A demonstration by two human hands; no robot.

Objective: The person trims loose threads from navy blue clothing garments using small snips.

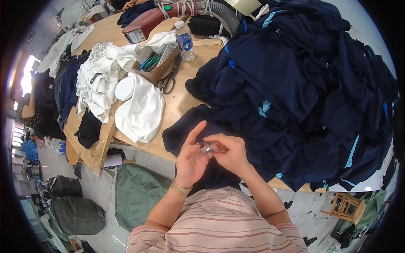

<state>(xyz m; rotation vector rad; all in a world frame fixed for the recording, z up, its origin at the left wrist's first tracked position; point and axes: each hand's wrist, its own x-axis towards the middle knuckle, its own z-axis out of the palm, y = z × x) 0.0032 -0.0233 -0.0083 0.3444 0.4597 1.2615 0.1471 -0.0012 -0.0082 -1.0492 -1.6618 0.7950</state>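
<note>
While the left hand [189,165] is spread, palm up, left of centre in the frame, the right hand [232,152] is closed in a pinch on a small item [208,149] at frame centre. The item lies between the hands, left of the right fingertips and just beside the left palm; contact with that palm: cannot tell. Long axis: seems to run roughly across the frame, though blur makes this uncertain. The right hand is nearer, being already on it; the left is close alongside.

Appearance: small, glossy, clear to silvery grey at its left part, red towards the right fingertips; outline smeared, exact kind not readable.

Surroundings: navy garments [278,80] heaped at right, their near edge behind the hands; white cloth [141,111] upper left of the hands, on the worktop [179,101]; scissors [168,83] above, well apart.
</note>
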